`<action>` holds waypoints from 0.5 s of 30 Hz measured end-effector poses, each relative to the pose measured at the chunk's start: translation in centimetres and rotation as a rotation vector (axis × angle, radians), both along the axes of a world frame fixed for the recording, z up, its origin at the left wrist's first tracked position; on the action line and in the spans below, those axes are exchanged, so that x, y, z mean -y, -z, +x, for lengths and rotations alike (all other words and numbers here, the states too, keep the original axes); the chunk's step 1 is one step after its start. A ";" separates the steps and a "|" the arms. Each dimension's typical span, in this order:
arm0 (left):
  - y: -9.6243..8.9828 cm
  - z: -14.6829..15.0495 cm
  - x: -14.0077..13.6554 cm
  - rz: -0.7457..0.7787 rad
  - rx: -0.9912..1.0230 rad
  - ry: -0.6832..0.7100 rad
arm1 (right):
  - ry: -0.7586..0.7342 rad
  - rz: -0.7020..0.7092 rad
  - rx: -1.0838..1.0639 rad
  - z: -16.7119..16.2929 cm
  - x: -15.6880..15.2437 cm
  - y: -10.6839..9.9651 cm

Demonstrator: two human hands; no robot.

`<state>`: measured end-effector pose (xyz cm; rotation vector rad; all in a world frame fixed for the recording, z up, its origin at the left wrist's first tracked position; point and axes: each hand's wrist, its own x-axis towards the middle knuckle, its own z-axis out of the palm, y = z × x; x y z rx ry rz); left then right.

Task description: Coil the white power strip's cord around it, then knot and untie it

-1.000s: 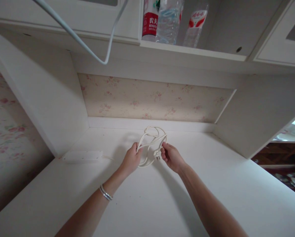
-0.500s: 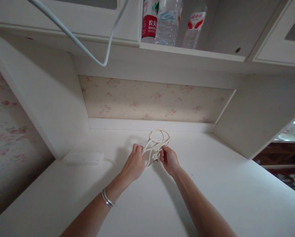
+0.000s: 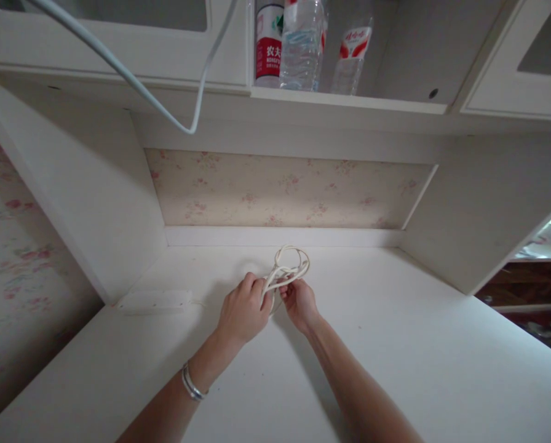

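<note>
A white power cord (image 3: 298,269) is gathered in loose loops above the middle of the white tabletop (image 3: 275,387). My left hand (image 3: 244,309) is closed around the near end of the loops, with a silver bangle on that wrist. Close beside it, my right hand (image 3: 299,303) is closed with its fingertips on the cord under the loops. The plug is hidden now behind the hands and loops. Left of my left hand lies a white power strip (image 3: 154,301), a short length of cord leading out of its right end.
Overhead is a white cabinet shelf (image 3: 349,102) holding several plastic bottles (image 3: 301,52). A pale curved rod or cable (image 3: 132,80) hangs at upper left. White side panels (image 3: 77,184) flank the tabletop, and floral wallpaper (image 3: 275,191) covers the back.
My right hand has moved left, closer to my left hand, and its palm is turned up more. The loops have drawn together and the plug has gone out of sight.
</note>
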<state>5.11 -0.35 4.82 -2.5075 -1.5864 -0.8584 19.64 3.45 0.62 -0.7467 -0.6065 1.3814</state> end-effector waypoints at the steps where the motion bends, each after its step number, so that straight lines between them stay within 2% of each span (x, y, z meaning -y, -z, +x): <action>1: -0.3 -0.1 0.2 0.036 -0.025 0.035 | -0.022 0.014 0.007 -0.3 0.1 0.0; 4: -1.3 -0.5 0.7 0.115 -0.072 0.141 | -0.098 0.062 0.046 -0.9 0.7 -0.1; 7: -2.0 -0.8 0.4 0.103 -0.062 0.217 | -0.162 0.078 0.079 -1.2 1.3 -0.2; 11: -2.3 -1.3 -1.1 -0.078 -0.059 0.299 | -0.271 0.111 0.175 -1.5 1.7 -0.6; 13: -2.4 -1.6 -1.9 -0.188 0.003 0.341 | -0.293 0.137 0.305 -1.6 1.4 -0.9; 15: -2.4 -1.9 -2.7 -0.289 0.122 0.355 | -0.251 0.161 0.483 -1.4 1.0 -1.4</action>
